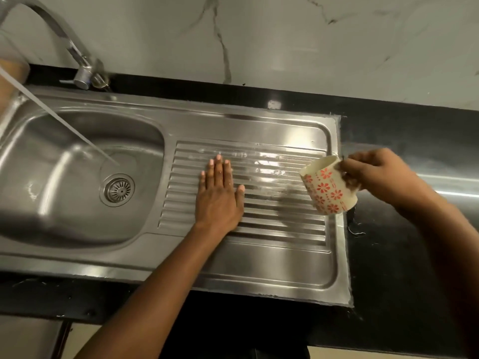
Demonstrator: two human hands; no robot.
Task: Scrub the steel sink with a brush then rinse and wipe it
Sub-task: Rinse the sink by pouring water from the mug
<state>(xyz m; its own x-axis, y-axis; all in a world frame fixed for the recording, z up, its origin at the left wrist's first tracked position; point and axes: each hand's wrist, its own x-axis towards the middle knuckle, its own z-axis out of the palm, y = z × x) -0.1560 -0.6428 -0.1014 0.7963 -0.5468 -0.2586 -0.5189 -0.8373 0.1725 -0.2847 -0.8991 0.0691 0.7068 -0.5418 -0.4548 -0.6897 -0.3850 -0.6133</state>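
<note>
The steel sink (259,270) has a basin on the left and a ribbed drainboard (280,224) on the right. Water runs from the tap (77,55) in a slanted stream into the basin, landing near the drain strainer (119,189). My left hand (220,198) lies flat on the drainboard ribs, fingers apart, holding nothing. My right hand (378,172) grips the handle of a cream mug with red flowers (328,187), tilted with its mouth toward the drainboard's wet right side. No brush is in view.
A black stone counter (404,255) surrounds the sink and runs off to the right. Behind it rises a white marble-patterned wall (285,42). A blurred brownish object (13,71) sits at the far left edge.
</note>
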